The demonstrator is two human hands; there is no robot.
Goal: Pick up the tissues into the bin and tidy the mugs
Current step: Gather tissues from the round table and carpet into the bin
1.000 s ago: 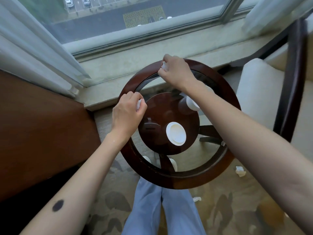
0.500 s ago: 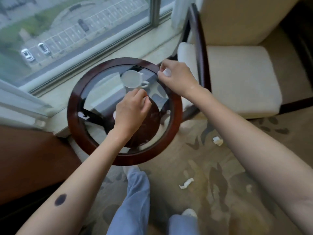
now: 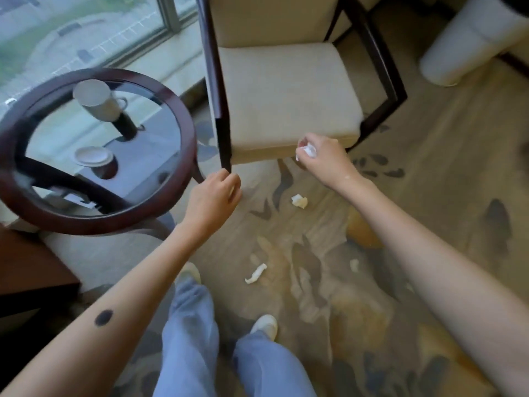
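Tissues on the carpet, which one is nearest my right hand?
The crumpled wad just before the chair, closest to the right hand. The twisted strip and the small scrap lie farther off, nearer the shoes.

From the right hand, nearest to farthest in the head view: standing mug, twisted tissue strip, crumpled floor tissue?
From the right hand, which pinches a tissue:
1. Crumpled floor tissue, just below it.
2. Twisted tissue strip, lower left.
3. Standing mug, far left on the table.

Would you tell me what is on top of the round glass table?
A white mug stands at the far side, a lower white cup nearer. Motion blur hides anything smaller.
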